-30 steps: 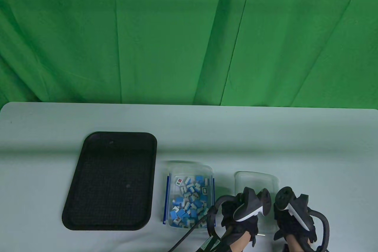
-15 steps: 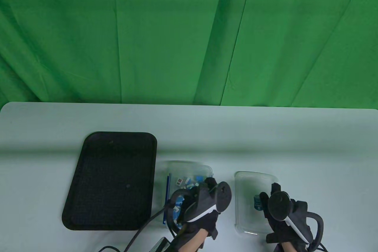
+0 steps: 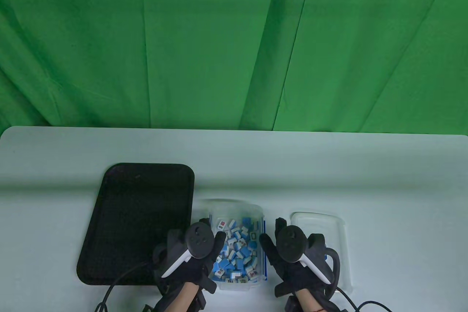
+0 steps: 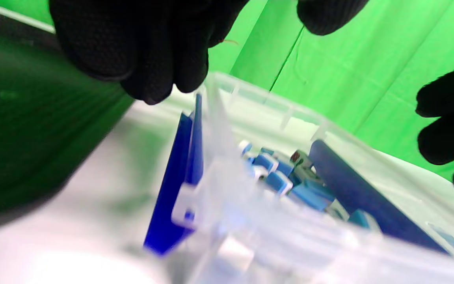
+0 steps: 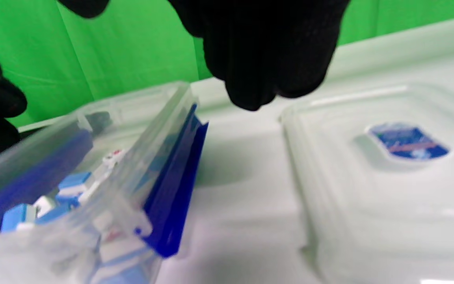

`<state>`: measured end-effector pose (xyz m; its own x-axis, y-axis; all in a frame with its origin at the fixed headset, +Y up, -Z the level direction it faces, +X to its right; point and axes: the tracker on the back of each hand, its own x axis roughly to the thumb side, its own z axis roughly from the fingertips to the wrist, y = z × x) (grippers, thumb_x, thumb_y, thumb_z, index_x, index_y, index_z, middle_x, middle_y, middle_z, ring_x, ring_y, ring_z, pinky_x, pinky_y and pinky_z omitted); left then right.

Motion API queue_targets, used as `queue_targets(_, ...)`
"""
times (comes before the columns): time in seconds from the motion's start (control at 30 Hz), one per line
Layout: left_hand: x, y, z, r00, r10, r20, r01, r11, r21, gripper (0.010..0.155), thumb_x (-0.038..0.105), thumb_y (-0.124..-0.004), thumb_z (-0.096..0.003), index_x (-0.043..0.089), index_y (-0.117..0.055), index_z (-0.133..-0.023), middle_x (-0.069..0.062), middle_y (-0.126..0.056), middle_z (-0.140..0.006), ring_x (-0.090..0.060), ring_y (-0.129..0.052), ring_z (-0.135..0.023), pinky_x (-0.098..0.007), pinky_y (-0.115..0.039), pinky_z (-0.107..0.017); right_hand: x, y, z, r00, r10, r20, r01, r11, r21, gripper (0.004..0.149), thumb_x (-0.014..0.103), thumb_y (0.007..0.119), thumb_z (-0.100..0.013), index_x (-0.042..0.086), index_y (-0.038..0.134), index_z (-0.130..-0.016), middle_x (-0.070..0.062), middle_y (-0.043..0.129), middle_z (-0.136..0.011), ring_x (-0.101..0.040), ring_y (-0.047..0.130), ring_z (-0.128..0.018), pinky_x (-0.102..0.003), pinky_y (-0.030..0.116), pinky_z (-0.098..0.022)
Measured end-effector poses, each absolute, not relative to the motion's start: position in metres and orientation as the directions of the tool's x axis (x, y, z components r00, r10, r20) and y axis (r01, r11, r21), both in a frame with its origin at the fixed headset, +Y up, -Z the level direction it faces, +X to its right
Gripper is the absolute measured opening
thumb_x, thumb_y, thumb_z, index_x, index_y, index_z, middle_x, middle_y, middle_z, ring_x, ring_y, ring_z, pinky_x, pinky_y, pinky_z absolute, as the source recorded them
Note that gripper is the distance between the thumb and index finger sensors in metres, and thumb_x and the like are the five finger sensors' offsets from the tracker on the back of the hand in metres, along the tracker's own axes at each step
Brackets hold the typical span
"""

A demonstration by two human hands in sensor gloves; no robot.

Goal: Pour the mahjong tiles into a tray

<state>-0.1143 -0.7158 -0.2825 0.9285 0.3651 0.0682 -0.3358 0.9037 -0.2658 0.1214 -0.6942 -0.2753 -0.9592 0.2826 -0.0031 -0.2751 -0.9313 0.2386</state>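
Note:
A clear plastic container full of blue and white mahjong tiles stands just right of the empty black tray. My left hand grips the container's left wall and my right hand grips its right wall. In the left wrist view my fingers sit at the left rim, above the tiles. In the right wrist view my fingers hang over the right wall. The container's near end looks slightly raised.
The clear lid lies flat on the table right of the container; its blue label shows in the right wrist view. The tray's dark rim lies close on the left. Blue clasps hang open on both long sides. Cables trail off the near edge.
Both hands moved left from the lid. The left hand crossed over the container to its left side and the right hand came to its right side. The container's near end shifted slightly.

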Motion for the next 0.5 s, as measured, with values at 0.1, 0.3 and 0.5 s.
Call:
queue_targets(0.1, -0.114, -0.727, -0.283, 0.932, 0.358, 0.061, -0.324, 0.894, -0.309, 0.076, 0.052, -0.051, -0.0668, -0.005, -0.044, -0.117, -0.032, -0.072, -0.106, -0.044, -0.091, -0.077, -0.051, -0.078, -0.049, 0.115, -0.716, -0.276, -0.955, 0.295, -0.010, -0.286, -0.918, 0.274, 0.080, 0.061, 0.050, -0.068, 0.001, 0.037, -0.120, -0.024, 0.066, -0.114, -0.038, 0.089, -0.084, -0.047, 0.081, -0.061)
queue_targets(0.3, -0.112, -0.740, -0.280, 0.929, 0.368, 0.042, -0.329, 0.871, -0.366, 0.077, 0.052, -0.050, -0.0671, -0.009, -0.042, -0.115, -0.032, -0.079, -0.100, -0.035, -0.098, -0.063, -0.043, -0.082, -0.040, 0.114, -0.741, -0.279, -0.921, 0.388, -0.029, -0.370, -0.849, 0.376, 0.080, 0.060, 0.051, -0.068, -0.001, 0.037, -0.119, -0.025, 0.069, -0.111, -0.031, 0.093, -0.075, -0.041, 0.083, -0.056)
queue_targets(0.5, -0.114, -0.749, -0.277, 0.940, 0.340, 0.029, -0.306, 0.876, -0.373, 0.068, 0.044, -0.050, -0.0678, -0.006, -0.047, -0.114, -0.030, -0.082, -0.097, -0.027, -0.097, -0.063, -0.041, -0.083, -0.039, 0.112, -0.749, -0.278, -0.935, 0.354, 0.001, -0.326, -0.860, 0.393, 0.075, 0.054, 0.053, -0.070, -0.001, 0.036, -0.118, -0.022, 0.074, -0.107, -0.026, 0.095, -0.070, -0.037, 0.085, -0.053)
